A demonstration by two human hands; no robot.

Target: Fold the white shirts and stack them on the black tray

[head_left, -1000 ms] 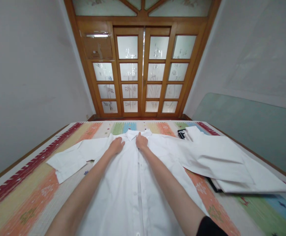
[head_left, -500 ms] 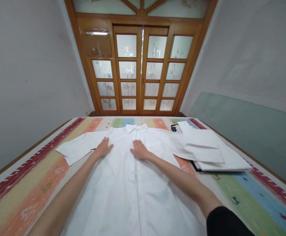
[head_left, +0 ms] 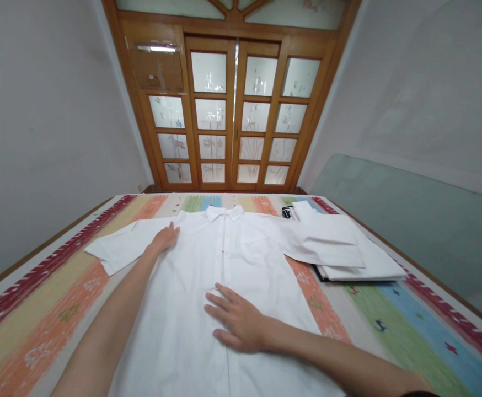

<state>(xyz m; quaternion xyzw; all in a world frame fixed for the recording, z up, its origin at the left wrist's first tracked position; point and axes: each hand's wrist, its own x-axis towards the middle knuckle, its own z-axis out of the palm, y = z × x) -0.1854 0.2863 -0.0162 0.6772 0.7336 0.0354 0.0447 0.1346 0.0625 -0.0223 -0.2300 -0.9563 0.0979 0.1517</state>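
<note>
A white short-sleeved shirt (head_left: pixel 191 298) lies front side up, its collar (head_left: pixel 224 213) at the far end and its button strip running down the middle. My left hand (head_left: pixel 165 238) rests on the shirt's left shoulder, near where the sleeve joins, with the fingers laid down on the cloth. Across the middle of the front, my right hand (head_left: pixel 239 320) lies palm down over the button strip, fingers spread. Neither hand grips anything. The shirt's right sleeve overlaps a stack of folded white cloth (head_left: pixel 379 264).
Under the shirt is a striped, patterned cover (head_left: pixel 71 303) on a flat surface. Beside the stack's far end sits a small black-and-white item (head_left: pixel 287 212). Wooden doors with glass panes (head_left: pixel 235 121) stand beyond; walls flank both sides, with a pale green panel (head_left: pixel 406 209) on the right.
My right hand has slid down from the upper chest to the middle of the shirt, its fingers now more spread. My left hand stays by the shoulder, shifted slightly. The view has moved a little.
</note>
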